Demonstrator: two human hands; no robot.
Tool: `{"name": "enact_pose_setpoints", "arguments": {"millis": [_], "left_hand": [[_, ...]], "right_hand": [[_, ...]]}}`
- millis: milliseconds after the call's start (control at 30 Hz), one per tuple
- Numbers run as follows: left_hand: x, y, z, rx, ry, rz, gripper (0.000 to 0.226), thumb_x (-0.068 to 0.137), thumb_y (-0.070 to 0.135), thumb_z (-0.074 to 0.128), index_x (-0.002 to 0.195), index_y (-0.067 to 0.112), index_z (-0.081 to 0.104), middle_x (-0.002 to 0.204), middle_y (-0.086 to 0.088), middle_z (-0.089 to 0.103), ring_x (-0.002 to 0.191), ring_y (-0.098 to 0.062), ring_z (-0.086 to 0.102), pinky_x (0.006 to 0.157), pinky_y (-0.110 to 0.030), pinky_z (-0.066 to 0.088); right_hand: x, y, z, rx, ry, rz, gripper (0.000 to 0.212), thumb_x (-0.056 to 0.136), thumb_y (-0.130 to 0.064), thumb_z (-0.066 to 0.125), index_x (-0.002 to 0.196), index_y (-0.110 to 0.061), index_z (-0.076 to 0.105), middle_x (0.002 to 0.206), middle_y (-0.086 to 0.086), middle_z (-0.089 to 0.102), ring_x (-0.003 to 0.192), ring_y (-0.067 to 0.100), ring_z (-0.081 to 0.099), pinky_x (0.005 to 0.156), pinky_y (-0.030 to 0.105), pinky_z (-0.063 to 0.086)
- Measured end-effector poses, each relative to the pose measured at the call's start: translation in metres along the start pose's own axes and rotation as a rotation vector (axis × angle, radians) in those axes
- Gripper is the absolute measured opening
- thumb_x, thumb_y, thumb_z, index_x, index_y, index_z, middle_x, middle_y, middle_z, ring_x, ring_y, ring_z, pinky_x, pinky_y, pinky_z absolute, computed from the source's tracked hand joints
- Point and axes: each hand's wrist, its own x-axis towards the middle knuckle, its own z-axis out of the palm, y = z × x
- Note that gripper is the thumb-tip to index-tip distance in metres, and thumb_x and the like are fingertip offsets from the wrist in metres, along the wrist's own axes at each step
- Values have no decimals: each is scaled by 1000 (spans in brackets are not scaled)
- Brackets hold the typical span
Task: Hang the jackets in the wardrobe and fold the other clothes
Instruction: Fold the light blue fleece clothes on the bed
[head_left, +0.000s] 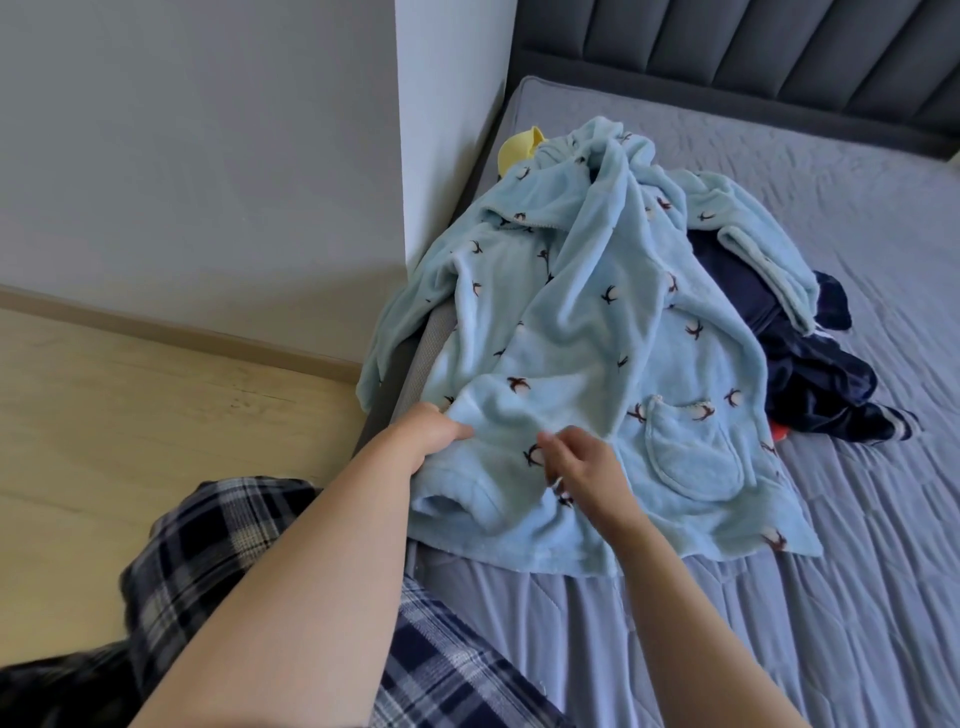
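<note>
The fingertips of the left hand (434, 434) are buried under the edge of the light blue fleece robe (587, 332) that is gripped there. Just beside that grip, the fingers of the right hand (584, 467) are blurred, so contact with the fabric cannot be told. Beyond the grip, a yellow garment (519, 148) and dark navy clothes (810, 364) are mostly covered by the robe. Both forearms are cut off by the lower edge.

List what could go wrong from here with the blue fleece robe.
The light blue robe hangs partly over the bed's edge; a pull by the left hand could slide it to the floor. It also covers the navy garment, which lifting might drag along. The right hand has no clear grip.
</note>
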Motion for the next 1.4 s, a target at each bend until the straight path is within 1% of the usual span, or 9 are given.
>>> {"name": "enact_pose_setpoints", "arguments": {"millis": [167, 400, 600, 800, 900, 1033, 1167, 1267, 1400], "left_hand": [[3, 1, -2, -61, 59, -10, 35, 83, 29, 69, 105, 3, 62, 96, -11, 66, 87, -27, 63, 71, -33, 51], [0, 22, -12, -411, 20, -289, 39, 91, 28, 61, 114, -3, 57, 79, -14, 59, 74, -28, 59, 65, -34, 47], [1, 17, -13, -259, 384, 236, 33, 84, 18, 65, 116, 15, 61, 103, 2, 62, 96, -17, 60, 80, -25, 43], [-23, 30, -17, -19, -170, 504, 40, 62, 61, 70, 98, 47, 62, 109, 21, 60, 104, 3, 55, 87, -20, 45], [-21, 26, -13, 112, -106, 575, 32, 70, 35, 72, 101, 41, 63, 106, 20, 60, 98, 1, 58, 81, -18, 46], [-20, 29, -19, 212, 189, 718, 37, 75, -8, 50, 95, 16, 70, 104, 2, 59, 98, -14, 54, 77, -18, 40], [-19, 16, -30, 696, -325, 404, 7, 78, 27, 73, 83, 24, 69, 96, 3, 65, 94, -17, 60, 81, -29, 47], [-15, 8, -26, 607, -315, 189, 56, 74, 79, 48, 77, 29, 71, 86, 7, 58, 90, -13, 59, 76, -26, 42], [1, 7, -16, 467, 172, 308, 43, 91, 53, 50, 93, 13, 66, 111, -5, 57, 93, -21, 57, 79, -32, 43]], "right_hand": [[-5, -18, 12, -516, -453, -46, 82, 61, -59, 79, 128, -25, 46, 119, -10, 41, 113, 8, 41, 98, 25, 37], [-22, -35, 40, -436, 14, -432, 64, 64, -47, 76, 113, -9, 58, 109, 1, 52, 100, 17, 47, 87, 27, 41], [-11, -41, 27, -443, 256, -189, 3, 76, -8, 58, 75, -5, 56, 74, 1, 48, 65, 23, 44, 54, 31, 30], [10, -59, 8, -236, 275, 8, 32, 79, -10, 54, 56, -11, 32, 50, 0, 30, 54, 18, 27, 50, 30, 23], [14, -63, 3, -249, 234, -6, 15, 77, -9, 55, 64, -3, 49, 53, 3, 42, 54, 18, 34, 50, 29, 28], [11, -67, -2, -271, 43, -71, 23, 71, -1, 53, 83, -19, 59, 66, -5, 52, 55, 10, 45, 42, 14, 32], [12, -56, -12, -242, -527, -34, 15, 78, -20, 75, 83, -32, 67, 84, -9, 68, 75, -2, 61, 70, 13, 46], [27, -31, -11, -127, -133, 102, 11, 86, -26, 68, 92, -17, 70, 92, -2, 70, 89, 13, 63, 70, 19, 44], [47, 0, -7, 43, 472, 351, 50, 84, -19, 65, 128, -6, 48, 129, 14, 49, 120, 28, 48, 94, 33, 39]]}}
